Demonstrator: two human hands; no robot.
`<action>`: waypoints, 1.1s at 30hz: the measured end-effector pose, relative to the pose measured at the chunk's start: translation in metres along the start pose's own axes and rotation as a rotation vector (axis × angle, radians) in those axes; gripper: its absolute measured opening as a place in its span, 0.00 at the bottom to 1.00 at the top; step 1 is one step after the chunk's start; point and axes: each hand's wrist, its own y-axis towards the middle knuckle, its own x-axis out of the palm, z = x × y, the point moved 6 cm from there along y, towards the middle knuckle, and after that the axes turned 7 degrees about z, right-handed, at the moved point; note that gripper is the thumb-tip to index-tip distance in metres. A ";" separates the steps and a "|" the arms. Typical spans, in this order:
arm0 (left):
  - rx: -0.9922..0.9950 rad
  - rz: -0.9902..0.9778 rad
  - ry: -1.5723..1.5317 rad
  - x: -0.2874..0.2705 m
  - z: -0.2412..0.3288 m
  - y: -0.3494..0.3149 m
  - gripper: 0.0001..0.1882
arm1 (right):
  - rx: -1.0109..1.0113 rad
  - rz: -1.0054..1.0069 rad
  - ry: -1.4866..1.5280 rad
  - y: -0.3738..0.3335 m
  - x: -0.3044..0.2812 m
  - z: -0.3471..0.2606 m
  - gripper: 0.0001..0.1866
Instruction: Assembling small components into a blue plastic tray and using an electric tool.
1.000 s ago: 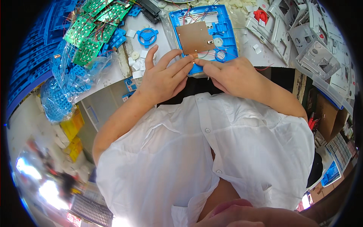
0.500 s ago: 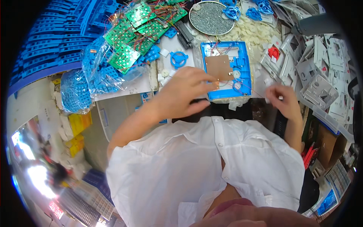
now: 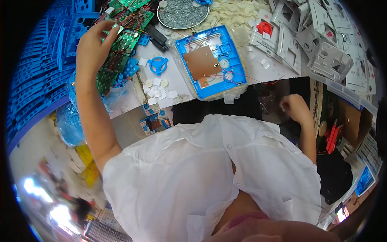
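Note:
My left hand [image 3: 93, 46] reaches over the pile of green circuit boards [image 3: 125, 44] at the back left. Its thumb and forefinger close on the edge of a circuit board [image 3: 118, 28]. On the table ahead of me lies a blue plastic casing [image 3: 238, 60], turned slightly. It holds a brown board [image 3: 201, 63], thin wires and a white wheel. A red wire [image 3: 262, 82] trails out of the casing to the right. My right hand [image 3: 299, 109] hovers in front of the table edge with curled fingers; whatever they may hold is hidden.
Stacked blue plastic parts [image 3: 40, 76] fill the left side. A blue ring [image 3: 157, 65] and small white pieces [image 3: 161, 90] lie left of the casing. Behind stand a round tray of grey bits [image 3: 183, 14] and pale discs [image 3: 231, 14]. White plastic housings [image 3: 330, 60] crowd the right.
My left hand has left the casing and moved up and left to the circuit boards. My right hand has drawn back toward me. The view has shifted and turned.

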 end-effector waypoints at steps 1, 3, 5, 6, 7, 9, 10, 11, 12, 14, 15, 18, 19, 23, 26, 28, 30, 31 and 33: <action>-0.011 -0.007 0.017 0.002 -0.007 -0.003 0.18 | 0.007 0.041 -0.031 -0.005 0.002 0.007 0.14; -0.045 -0.012 0.055 0.003 -0.022 -0.010 0.18 | 0.008 0.124 -0.101 -0.012 -0.007 0.001 0.17; -0.032 -0.004 0.076 0.002 -0.026 -0.015 0.18 | -0.057 0.127 0.030 -0.016 -0.029 -0.034 0.21; -0.027 0.001 0.088 0.001 -0.028 -0.017 0.18 | -0.157 0.118 0.123 -0.013 -0.039 -0.054 0.22; 0.007 -0.001 0.089 0.000 -0.026 -0.021 0.18 | -0.272 0.108 0.220 -0.008 -0.048 -0.075 0.24; 0.075 -0.006 0.086 0.004 -0.025 -0.024 0.19 | -0.333 0.033 0.453 0.008 -0.056 -0.113 0.23; 0.082 -0.090 0.130 0.006 -0.023 -0.023 0.21 | -0.406 0.032 0.482 0.014 -0.064 -0.134 0.19; 0.145 -0.053 0.170 0.008 -0.023 -0.019 0.21 | -0.501 0.121 0.480 0.018 -0.071 -0.144 0.18; 0.207 -0.016 0.212 0.013 -0.024 -0.018 0.22 | -0.597 0.211 0.477 0.021 -0.076 -0.153 0.17; 0.211 -0.083 0.234 0.020 -0.029 -0.022 0.24 | -0.694 0.360 0.491 0.026 -0.092 -0.158 0.15; 0.215 -0.062 0.282 0.017 -0.029 -0.025 0.25 | -0.695 0.421 0.510 0.028 -0.106 -0.158 0.14; 0.256 0.040 0.366 0.007 0.005 -0.038 0.24 | -0.648 0.770 0.570 0.038 -0.137 -0.145 0.11; 0.310 0.047 0.264 0.004 0.034 -0.040 0.23 | -0.594 0.940 0.721 0.042 -0.147 -0.139 0.11; 0.433 -0.069 -0.015 0.013 0.127 -0.058 0.16 | -0.475 1.345 1.165 0.061 -0.193 -0.147 0.22; 0.405 -0.101 0.017 0.031 0.127 -0.052 0.11 | -0.435 1.393 1.277 0.063 -0.228 -0.183 0.40; 0.384 -0.050 0.045 0.040 0.124 -0.035 0.07 | -0.732 1.387 1.022 0.083 -0.233 -0.186 0.37; 0.364 -0.002 0.005 0.053 0.123 -0.021 0.07 | -0.840 1.333 0.978 0.095 -0.244 -0.189 0.34; 0.356 0.023 -0.016 0.058 0.122 -0.015 0.07 | -0.848 1.303 1.005 0.100 -0.249 -0.189 0.32; 0.307 0.044 0.011 0.066 0.114 -0.004 0.07 | -0.923 1.172 1.088 0.103 -0.251 -0.191 0.28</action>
